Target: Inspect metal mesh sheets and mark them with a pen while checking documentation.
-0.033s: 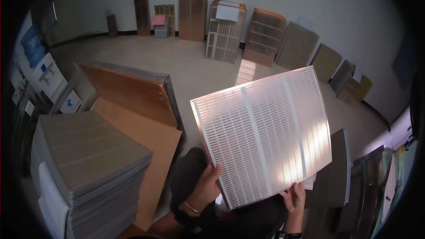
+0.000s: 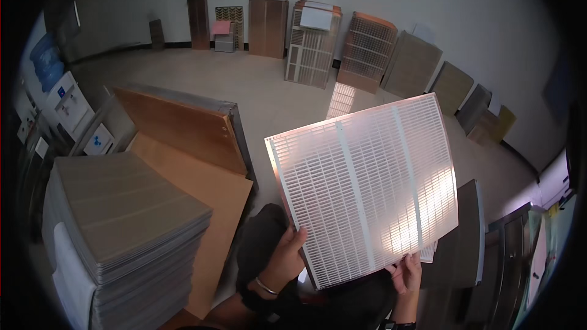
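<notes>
Pale floor [image 2: 269, 88], panel [image 2: 356, 198] edge in right grip [image 2: 409, 274]

A thin, rectangular panel [image 2: 364, 189] with a coppery sheen is held up in mid-air, tilted so that its right end sits higher than its left. Rows of narrow slots cover its face in a fine grid, split by long, pale bluish bands. Its right edge bows gently outward. Small dark dots mark the upper left corner; bright, warm light glows across the lower right.
</notes>
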The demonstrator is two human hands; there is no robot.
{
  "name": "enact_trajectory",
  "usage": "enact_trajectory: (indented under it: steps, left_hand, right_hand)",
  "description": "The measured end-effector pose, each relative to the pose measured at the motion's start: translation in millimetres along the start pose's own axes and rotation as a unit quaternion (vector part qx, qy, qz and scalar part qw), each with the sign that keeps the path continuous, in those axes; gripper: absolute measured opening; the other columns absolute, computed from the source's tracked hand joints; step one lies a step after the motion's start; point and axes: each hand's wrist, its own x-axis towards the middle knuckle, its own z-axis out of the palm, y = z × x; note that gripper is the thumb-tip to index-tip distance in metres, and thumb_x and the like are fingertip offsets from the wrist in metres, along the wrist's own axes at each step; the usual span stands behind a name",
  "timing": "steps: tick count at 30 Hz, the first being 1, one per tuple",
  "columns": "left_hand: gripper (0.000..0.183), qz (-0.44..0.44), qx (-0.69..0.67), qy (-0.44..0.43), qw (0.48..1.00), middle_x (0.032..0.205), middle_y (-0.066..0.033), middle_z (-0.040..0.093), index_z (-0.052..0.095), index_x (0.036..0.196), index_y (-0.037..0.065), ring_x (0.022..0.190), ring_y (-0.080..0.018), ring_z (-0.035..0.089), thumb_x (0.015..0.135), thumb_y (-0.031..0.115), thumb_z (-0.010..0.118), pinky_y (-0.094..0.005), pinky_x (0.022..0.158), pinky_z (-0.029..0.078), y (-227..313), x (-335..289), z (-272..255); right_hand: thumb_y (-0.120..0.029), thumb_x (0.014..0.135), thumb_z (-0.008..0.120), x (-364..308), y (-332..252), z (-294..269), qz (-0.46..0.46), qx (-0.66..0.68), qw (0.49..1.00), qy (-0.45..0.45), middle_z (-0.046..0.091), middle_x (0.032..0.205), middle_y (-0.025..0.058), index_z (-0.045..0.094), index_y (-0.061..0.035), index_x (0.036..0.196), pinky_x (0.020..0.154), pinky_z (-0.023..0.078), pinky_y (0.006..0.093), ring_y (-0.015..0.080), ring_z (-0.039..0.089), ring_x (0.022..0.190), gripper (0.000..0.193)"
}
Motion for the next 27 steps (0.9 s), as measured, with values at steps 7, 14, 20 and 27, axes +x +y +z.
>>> enact_trajectory:
  steps: [7,14,20,27]
  left_hand:
    - [0.043,0.035,-0.018,0.031,0.999,0.13,-0.0085,0.045,0.031,0.136,0.004,0.12,-0.0199,0.045,0.099,0.024,0.038,-0.0353,0.101,0.038,15,-10,-12]
    - [0.04,0.128,-0.078,0.049,0.988,0.13,-0.0093,0.045,0.03,0.136,0.005,0.12,-0.0193,0.045,0.099,0.019,0.036,-0.0368,0.1,0.039,49,-21,-24]
    - [0.051,0.372,0.015,0.28,0.885,0.136,-0.0132,0.039,0.017,0.143,0.004,0.123,-0.0213,0.041,0.099,0.022,0.038,-0.0355,0.102,0.035,102,-54,-61]
    - [0.05,0.383,-0.028,0.254,0.888,0.127,-0.01,0.047,0.02,0.141,0.005,0.115,-0.0182,0.047,0.096,0.01,0.041,-0.0341,0.098,0.038,133,-92,-69]
  right_hand:
    - [-0.011,0.092,0.05,0,24,17,0.042,-0.027,0.998,-0.046,0.043,0.13,0.0225,0.022,-0.0031,0.138,0.081,0.054,0.0539,0.0368,0.055,0.11,0.055]
    - [-0.012,0.088,0.06,22,54,76,0.127,-0.189,0.971,-0.076,0.055,0.116,0.0174,0.034,-0.0012,0.13,0.072,0.057,0.0408,0.028,0.061,0.099,0.051]
    - [-0.013,0.09,0.059,79,124,159,0.133,-0.351,0.909,-0.179,0.063,0.087,0.0075,0.059,0.0069,0.098,0.065,0.053,0.0262,0.0124,0.06,0.073,0.021]
    - [-0.008,0.089,0.056,105,149,185,0.229,-0.155,0.915,-0.294,0.058,0.11,0.0188,0.033,0.0094,0.128,0.069,0.059,0.03,0.0231,0.065,0.085,0.048]
